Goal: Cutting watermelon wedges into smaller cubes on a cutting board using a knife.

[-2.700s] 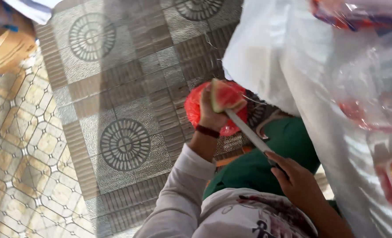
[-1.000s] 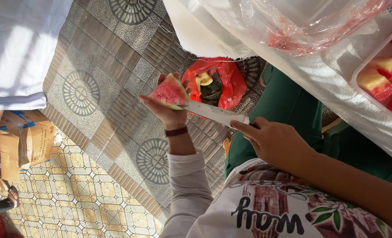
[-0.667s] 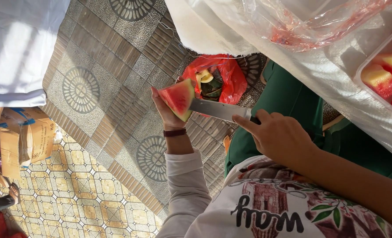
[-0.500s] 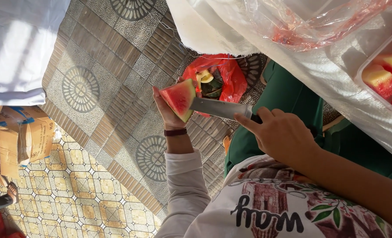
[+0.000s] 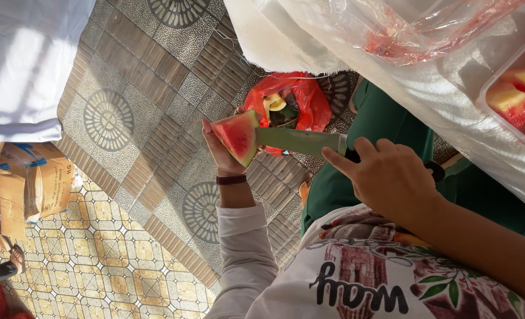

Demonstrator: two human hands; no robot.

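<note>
Since the moment before, the knife [image 5: 301,142] has pushed further into the watermelon wedge [image 5: 237,137], its blade now buried in the rind side while the wedge sits much where it was. Largest in view is the tiled floor [image 5: 156,106], patterned in brown and grey, with a white cloth [image 5: 26,59] over its upper left. A white-covered table edge [image 5: 427,88] runs across the upper right, carrying a clear tray of cut melon pieces [image 5: 516,94] at its right edge. A cardboard box [image 5: 35,186] stands at the left. Below the wedge lies a red plastic bag [image 5: 306,103] holding rinds. The right hand [image 5: 392,177] is wrapped around the knife handle; the left hand [image 5: 222,155] grips the wedge from beneath, above the bag.
</note>
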